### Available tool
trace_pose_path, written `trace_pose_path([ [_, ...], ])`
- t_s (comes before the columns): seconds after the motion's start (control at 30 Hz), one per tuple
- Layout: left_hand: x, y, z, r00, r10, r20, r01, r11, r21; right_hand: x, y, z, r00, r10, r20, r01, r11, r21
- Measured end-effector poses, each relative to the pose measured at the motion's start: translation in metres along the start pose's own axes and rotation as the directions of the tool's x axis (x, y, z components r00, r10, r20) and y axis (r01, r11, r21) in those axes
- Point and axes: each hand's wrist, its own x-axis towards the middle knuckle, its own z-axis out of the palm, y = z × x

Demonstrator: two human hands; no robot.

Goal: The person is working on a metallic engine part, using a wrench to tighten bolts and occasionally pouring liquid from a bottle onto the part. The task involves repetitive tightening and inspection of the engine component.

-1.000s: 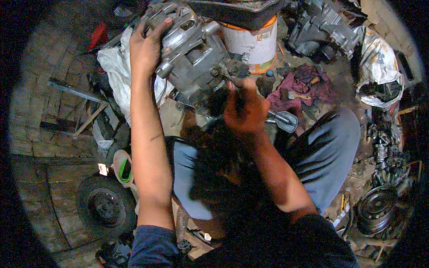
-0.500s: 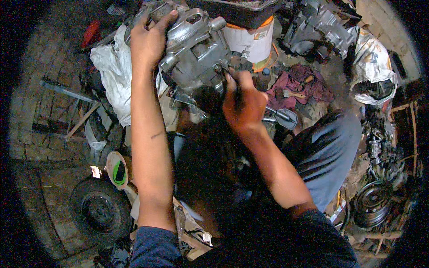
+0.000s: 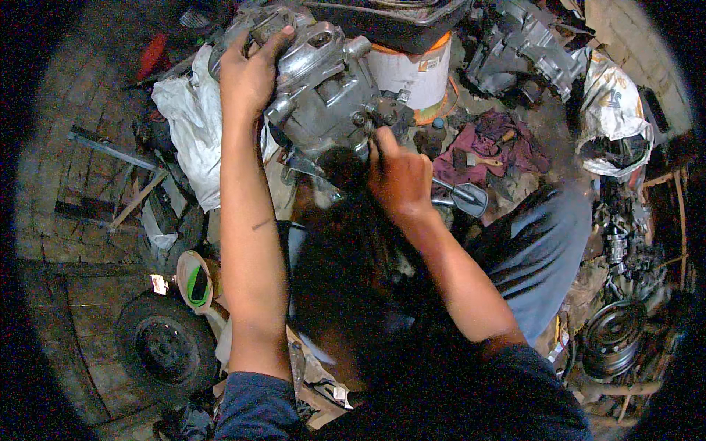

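A grey metal gearbox casing (image 3: 327,95) stands tilted in front of me, at the top of the view. My left hand (image 3: 250,77) grips its upper left part, thumb and fingers spread over the metal. At the lower right side of the casing, beside a round bolt head (image 3: 358,117), is my right hand (image 3: 403,176). Its fingers are curled closed against the casing; what they pinch, if anything, is hidden. Just right of that wrist lies a metal tool with a rounded dark end (image 3: 468,198).
Behind the casing, a black tray (image 3: 390,26) rests on a white bucket (image 3: 412,77). To the right are a maroon rag (image 3: 478,143) with a brush (image 3: 483,159), another metal housing (image 3: 526,55) and a white sack (image 3: 612,103). A tyre (image 3: 165,349) lies lower left, a wheel rim (image 3: 616,334) lower right.
My right hand has shifted slightly down and turned at the casing's lower right side, with its fingers more curled. My left hand keeps its hold. The whole view has moved slightly.
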Motion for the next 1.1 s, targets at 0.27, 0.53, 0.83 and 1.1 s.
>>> trace_pose_path([
  [0.27,0.002,0.0,0.005,1.0,0.005,-0.026,-0.004,1.0,0.029,0.008,-0.003,-0.006,0.957,-0.106,-0.271,0.15,0.978,0.146],
  [0.53,0.008,-0.011,-0.002,0.999,0.038,-0.027,-0.034,0.99,0.135,0.01,-0.009,-0.008,0.952,-0.102,-0.288,0.166,0.963,0.211],
  [0.83,0.009,-0.013,-0.002,0.996,0.087,0.004,-0.087,0.995,0.045,0.01,-0.011,-0.012,0.949,-0.015,-0.315,0.122,0.938,0.323],
  [1.1,0.005,-0.009,-0.004,1.0,-0.017,-0.026,0.019,0.997,0.08,-0.014,-0.002,-0.01,0.982,0.046,-0.183,0.028,0.923,0.383],
])
